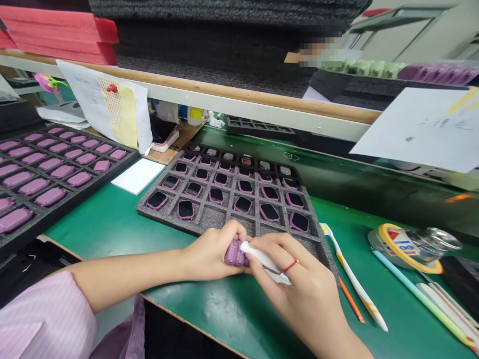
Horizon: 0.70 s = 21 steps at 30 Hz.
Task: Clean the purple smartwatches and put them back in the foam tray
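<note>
Green in colour, the table carried the work at the centre of the frame. The left hand's fingers were closed around the purple piece, which was held above the near edge of the dark foam tray. The right hand's fingers pinched the white cloth, its bunched tip touching the piece's ribbed side.

For good contact, the left grip had to be firm enough to resist turning, with fingertips kept off the face being rubbed. Light, even pressure suited the cloth; a short, tight tip probably gave better control in the grooves, while a loose tip risked slipping across them.

Outward from the hands, dark-faced purple units sat in the tray's compartments. The toothbrush and orange stick lay at right, near the glass bottle.
</note>
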Available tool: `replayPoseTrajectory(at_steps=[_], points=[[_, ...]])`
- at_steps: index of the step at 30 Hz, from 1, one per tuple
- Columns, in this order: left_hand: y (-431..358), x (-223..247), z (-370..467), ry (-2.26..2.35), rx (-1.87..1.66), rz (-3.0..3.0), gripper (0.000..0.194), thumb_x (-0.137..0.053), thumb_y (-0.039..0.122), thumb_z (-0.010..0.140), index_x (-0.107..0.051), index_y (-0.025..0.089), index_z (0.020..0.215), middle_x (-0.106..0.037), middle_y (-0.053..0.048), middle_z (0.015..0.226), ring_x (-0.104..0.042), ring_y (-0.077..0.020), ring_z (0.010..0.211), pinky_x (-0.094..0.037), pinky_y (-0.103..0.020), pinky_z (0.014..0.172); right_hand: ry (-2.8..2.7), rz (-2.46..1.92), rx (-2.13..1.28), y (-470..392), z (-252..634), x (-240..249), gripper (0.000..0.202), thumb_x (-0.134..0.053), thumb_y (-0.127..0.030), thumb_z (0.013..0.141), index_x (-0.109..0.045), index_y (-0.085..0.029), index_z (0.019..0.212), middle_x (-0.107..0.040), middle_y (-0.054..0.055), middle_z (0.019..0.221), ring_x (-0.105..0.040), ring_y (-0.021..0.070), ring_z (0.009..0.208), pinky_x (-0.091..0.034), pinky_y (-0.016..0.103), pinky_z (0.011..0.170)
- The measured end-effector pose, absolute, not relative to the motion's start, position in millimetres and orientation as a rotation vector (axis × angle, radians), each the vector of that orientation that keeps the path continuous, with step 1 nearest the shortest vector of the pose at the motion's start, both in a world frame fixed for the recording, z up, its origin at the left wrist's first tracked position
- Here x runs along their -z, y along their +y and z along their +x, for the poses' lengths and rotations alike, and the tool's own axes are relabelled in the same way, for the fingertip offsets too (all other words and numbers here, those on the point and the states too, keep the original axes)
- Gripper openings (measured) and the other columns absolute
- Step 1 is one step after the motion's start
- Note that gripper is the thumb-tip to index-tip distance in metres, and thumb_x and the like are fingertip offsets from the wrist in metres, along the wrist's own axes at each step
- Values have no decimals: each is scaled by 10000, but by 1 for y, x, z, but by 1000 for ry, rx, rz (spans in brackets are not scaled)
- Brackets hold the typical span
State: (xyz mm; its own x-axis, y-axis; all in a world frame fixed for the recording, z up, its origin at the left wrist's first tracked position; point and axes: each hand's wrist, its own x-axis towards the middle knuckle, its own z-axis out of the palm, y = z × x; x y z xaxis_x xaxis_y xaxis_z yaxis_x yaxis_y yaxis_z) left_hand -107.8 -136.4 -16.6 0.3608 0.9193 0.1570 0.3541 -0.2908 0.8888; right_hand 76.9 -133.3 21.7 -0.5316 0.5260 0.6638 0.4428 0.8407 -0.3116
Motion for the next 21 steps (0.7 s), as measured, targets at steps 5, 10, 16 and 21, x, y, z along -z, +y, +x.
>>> replayPoseTrajectory(at_steps=[5,10,16,21], points=[[-138,15,-106,1117,-878,1799,363,-725,311,778,-416,238,955,-695,-26,1033,-680,-200,867,-454,-269,724,-2216,-701,-195,-134,78,-22,149,-588,-105,911,-640,-186,1025,-675,63,882,-681,166,793,-580,267,682],[-139,15,-104,1139,-894,1797,356,-720,288,756,-422,233,945,-662,1,942,-633,-168,772,-424,-250,676,-2214,-701,-221,-133,76,-21,131,-578,-101,907,-651,-181,981,-677,60,871,-685,162,783,-580,261,678],[-141,13,-101,1233,-916,1726,389,-759,281,724,-432,232,930,-622,50,798,-580,-135,662,-404,-234,615,-2106,-745,-284,-130,73,-19,123,-597,-137,880,-679,-199,948,-693,50,851,-684,166,740,-571,264,645],[-140,11,-101,1095,-996,1610,476,-828,247,699,-394,239,896,-739,-29,1019,-711,-194,900,-520,-293,775,-1915,-976,-347,-108,105,-23,72,-640,-270,864,-688,-234,904,-720,37,846,-685,184,736,-543,276,635]])
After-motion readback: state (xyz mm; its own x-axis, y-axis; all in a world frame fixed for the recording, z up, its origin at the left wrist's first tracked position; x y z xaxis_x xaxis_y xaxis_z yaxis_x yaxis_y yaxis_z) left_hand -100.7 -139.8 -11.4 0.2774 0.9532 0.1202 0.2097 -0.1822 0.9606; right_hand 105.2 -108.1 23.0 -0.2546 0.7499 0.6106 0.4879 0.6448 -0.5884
